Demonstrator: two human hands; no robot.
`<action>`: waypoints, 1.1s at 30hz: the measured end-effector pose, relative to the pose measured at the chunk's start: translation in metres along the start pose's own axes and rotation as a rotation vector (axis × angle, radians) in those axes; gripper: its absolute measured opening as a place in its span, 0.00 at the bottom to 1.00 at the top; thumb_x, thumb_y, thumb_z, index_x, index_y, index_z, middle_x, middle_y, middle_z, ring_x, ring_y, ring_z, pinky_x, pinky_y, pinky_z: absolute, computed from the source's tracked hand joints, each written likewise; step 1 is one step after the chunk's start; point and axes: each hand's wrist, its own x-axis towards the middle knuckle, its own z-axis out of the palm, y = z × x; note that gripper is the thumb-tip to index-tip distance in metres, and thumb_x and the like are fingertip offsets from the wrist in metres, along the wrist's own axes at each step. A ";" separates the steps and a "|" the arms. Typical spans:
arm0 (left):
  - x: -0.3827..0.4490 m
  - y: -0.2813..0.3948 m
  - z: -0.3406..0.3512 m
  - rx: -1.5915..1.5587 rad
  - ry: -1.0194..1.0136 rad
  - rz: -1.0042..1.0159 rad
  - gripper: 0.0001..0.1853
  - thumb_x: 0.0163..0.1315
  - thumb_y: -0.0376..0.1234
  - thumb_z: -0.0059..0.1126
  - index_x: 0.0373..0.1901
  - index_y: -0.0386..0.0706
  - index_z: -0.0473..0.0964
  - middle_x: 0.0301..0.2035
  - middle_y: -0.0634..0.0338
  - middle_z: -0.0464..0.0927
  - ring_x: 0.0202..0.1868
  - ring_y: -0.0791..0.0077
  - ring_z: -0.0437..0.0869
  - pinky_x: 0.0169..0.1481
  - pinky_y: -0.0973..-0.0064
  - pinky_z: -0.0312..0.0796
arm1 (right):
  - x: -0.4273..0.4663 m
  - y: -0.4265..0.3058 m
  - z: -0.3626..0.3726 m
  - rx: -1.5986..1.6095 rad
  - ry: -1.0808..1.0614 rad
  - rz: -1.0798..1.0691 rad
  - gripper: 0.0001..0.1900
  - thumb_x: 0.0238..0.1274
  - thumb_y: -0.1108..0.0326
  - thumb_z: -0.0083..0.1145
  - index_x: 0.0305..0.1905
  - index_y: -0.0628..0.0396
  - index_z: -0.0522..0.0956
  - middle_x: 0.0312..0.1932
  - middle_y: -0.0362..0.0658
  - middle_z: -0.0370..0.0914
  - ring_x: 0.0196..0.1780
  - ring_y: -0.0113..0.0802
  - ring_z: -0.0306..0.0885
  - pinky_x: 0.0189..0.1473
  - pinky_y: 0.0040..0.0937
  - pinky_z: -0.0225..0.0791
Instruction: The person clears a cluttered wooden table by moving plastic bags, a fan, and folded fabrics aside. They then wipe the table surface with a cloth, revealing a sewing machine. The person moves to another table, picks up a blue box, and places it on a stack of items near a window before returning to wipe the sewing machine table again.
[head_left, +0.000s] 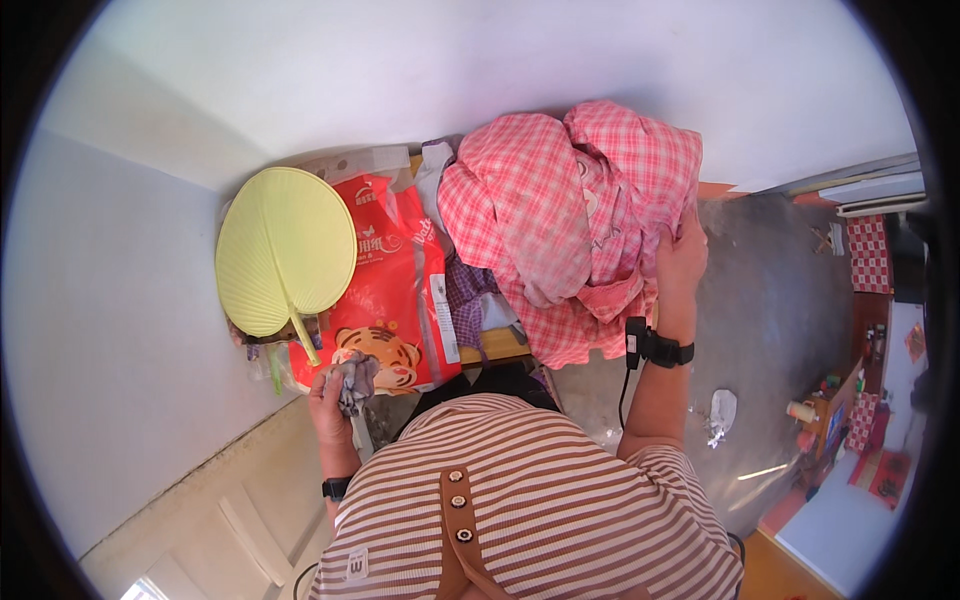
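In my left hand (334, 409) is a crumpled grey cloth (358, 382), held in front of a red plastic bag (375, 285) printed with a cartoon tiger. My right hand (681, 259) grips the right edge of a pink-and-white checked garment (525, 202), which lies bunched up in a heap. Left of the garment, on top of the red bag, rests a yellow-green palm-leaf style hand fan (285, 247) with its handle toward me. Purple checked fabric (466, 292) shows between the bag and the garment.
A wooden surface (499, 343) shows beneath the fabrics. White walls (420, 67) rise behind and to the left. A white door (240, 517) stands at lower left. On the grey floor (739, 300) to the right lies a crumpled white plastic bag (722, 412); furniture lines the far right.
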 end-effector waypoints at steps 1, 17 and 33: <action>0.000 -0.002 0.004 0.005 0.000 0.018 0.08 0.63 0.33 0.54 0.39 0.38 0.76 0.37 0.56 0.81 0.39 0.72 0.82 0.48 0.74 0.73 | 0.003 0.002 0.001 0.014 0.018 -0.080 0.22 0.51 0.69 0.59 0.53 0.65 0.72 0.51 0.54 0.73 0.60 0.50 0.67 0.60 0.42 0.60; 0.027 0.016 0.123 0.372 -0.587 0.098 0.48 0.42 0.34 0.75 0.66 0.40 0.57 0.46 0.56 0.77 0.48 0.68 0.78 0.55 0.72 0.69 | -0.058 -0.135 -0.014 1.144 -1.357 -0.745 0.14 0.59 0.69 0.54 0.49 0.62 0.74 0.40 0.47 0.77 0.39 0.34 0.77 0.42 0.29 0.68; -0.020 0.079 0.069 -0.006 0.034 0.464 0.44 0.54 0.44 0.64 0.67 0.37 0.52 0.61 0.49 0.64 0.60 0.60 0.69 0.63 0.64 0.65 | -0.024 -0.073 -0.010 0.905 -0.592 -0.421 0.43 0.39 0.74 0.71 0.65 0.55 0.62 0.65 0.48 0.60 0.39 0.28 0.75 0.43 0.25 0.70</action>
